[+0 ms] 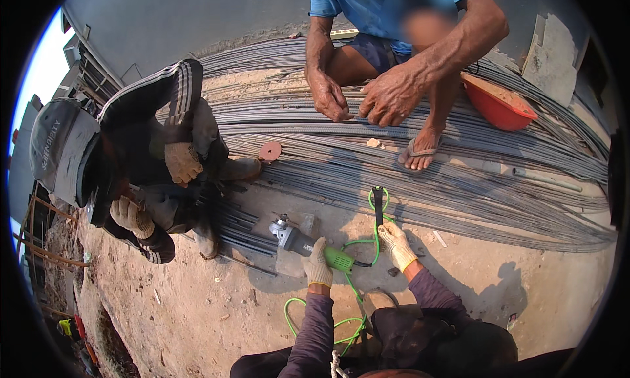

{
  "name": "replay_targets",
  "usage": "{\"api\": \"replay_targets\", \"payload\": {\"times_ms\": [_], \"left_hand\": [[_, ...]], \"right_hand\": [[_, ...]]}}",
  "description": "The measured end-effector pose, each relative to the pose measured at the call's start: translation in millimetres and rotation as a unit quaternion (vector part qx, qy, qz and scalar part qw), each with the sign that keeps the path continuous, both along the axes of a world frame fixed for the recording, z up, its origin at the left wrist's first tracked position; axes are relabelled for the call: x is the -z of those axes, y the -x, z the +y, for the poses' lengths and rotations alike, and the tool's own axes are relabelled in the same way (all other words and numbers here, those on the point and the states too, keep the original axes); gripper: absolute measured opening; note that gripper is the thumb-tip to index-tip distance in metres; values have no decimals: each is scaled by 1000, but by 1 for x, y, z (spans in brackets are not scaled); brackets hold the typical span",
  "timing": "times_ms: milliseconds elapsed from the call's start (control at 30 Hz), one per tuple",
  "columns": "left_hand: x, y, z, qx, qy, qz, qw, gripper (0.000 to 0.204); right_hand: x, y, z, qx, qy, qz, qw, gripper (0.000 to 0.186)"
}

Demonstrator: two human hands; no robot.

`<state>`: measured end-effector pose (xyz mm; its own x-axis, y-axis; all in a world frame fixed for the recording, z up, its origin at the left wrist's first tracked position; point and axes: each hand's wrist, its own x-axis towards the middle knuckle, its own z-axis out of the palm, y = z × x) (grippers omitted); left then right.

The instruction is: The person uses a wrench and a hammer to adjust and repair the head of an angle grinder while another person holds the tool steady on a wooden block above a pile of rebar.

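My gloved left hand [318, 268] grips a green angle grinder [339, 260] over a pale block [290, 265]; its metal head [282, 231] points up and left, with no disc visible on it. My gloved right hand [397, 247] holds a narrow black tool [378, 206], apparently a spanner, upright beside loops of green cord [351, 325]. Beyond the grinder, a reddish-brown round disc [270, 151] lies on the rebar.
A capped, gloved co-worker [118, 161] squats at left. Another in blue [348, 0] sits opposite, hands [387, 99] pinching something small. Long rebar [492, 201] crosses the ground; a red basin [499, 115] sits at right. Broken ground and planks [59, 253] edge the left.
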<state>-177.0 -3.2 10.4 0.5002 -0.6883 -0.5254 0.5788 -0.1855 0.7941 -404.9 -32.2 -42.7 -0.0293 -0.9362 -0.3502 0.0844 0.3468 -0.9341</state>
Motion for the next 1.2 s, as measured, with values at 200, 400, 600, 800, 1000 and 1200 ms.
{"api": "replay_targets", "payload": {"times_ms": [200,400,600,800,1000,1200], "left_hand": [[64,15,-2,-36,26,-193,980,50],[54,16,3,-63,-49,-243,967,74],[36,20,18,-79,-90,-165,979,77],[2,29,29,-133,-235,-204,941,85],[-57,-12,24,-56,250,459,851,51],[-87,-56,45,-6,308,406,861,38]], "right_hand": [[-26,13,5,9,39,106,994,21],[-81,25,43,-113,-125,189,967,25],[-127,10,58,-205,-177,-18,963,27],[-272,-40,27,-313,-254,87,911,33],[-280,-84,30,-278,-101,113,949,21],[-266,-146,30,-386,-61,349,852,27]]}}
